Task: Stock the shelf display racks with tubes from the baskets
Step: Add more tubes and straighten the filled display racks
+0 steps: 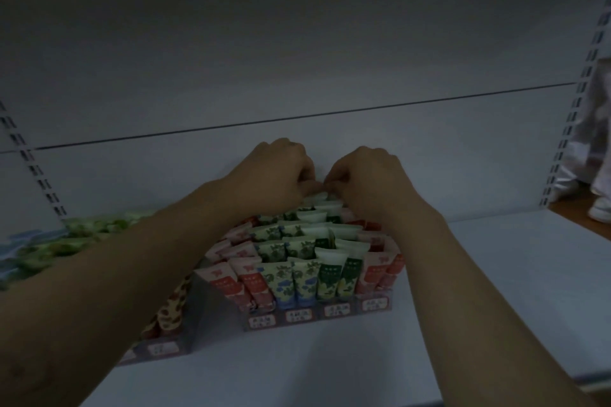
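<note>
Head view, dim: left hand (pixel 281 165) and right hand (pixel 367 173), both with curled fingers, seem to pinch one white tube (pixel 318 197) at the back row of the display rack (pixel 317 313). Left forearm partly covers the second rack (pixel 165 348).

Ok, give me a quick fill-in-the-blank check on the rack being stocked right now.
1. The left hand and the right hand meet at the ___ row of the display rack.
2. In its front row, the tubes just right of the blue-flowered tubes are ___.
3. A second rack, holding spotted tubes, stands to its ___.
Missing words: back; green; left.
</note>
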### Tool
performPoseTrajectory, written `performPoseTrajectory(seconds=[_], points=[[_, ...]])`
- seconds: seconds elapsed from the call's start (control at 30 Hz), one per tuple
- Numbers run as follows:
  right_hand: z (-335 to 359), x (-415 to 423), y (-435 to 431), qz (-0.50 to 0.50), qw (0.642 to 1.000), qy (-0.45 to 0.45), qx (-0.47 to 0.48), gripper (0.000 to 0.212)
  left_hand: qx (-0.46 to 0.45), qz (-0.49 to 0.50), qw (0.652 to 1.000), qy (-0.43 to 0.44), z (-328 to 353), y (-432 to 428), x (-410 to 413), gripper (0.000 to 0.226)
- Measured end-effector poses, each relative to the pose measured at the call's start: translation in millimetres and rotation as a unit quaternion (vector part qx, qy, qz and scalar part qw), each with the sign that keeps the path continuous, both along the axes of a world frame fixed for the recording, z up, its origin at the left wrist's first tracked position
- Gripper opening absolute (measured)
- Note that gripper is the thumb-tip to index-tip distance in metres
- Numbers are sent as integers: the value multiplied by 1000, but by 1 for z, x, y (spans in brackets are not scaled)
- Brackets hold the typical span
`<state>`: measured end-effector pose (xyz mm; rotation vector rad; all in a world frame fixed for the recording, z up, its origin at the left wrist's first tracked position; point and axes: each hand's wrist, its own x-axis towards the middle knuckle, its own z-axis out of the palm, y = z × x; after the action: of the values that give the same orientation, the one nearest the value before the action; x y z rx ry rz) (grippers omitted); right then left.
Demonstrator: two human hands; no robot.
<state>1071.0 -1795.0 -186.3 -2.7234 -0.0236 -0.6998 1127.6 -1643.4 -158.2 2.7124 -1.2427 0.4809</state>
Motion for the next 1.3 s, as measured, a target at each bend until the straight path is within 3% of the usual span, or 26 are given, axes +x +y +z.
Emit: performPoseTrajectory(seconds=[0.13,0.4,0.7,1.07,1.2,1.3], points=[[0,6,-1,-2,999,18,41,15,21,3,999,42,0,0,1,20],[1,4,-2,5,986,52,161,15,-27,18,998,55,-4,3,2,17],[3,-2,-8,22,978,57,200,12,-55,39,996,62,-3,5,-3,14],[4,-6,-14,53,979,77,183,19,-72,46,993,77,-1,9,-1,12],[9,-8,-24,-2,987,-15,162,15,-121,35,990,61,7,13,10,14],[15,-9,-25,-24,983,-87,161,16,-61,38,996,46,9,7,16,16]])
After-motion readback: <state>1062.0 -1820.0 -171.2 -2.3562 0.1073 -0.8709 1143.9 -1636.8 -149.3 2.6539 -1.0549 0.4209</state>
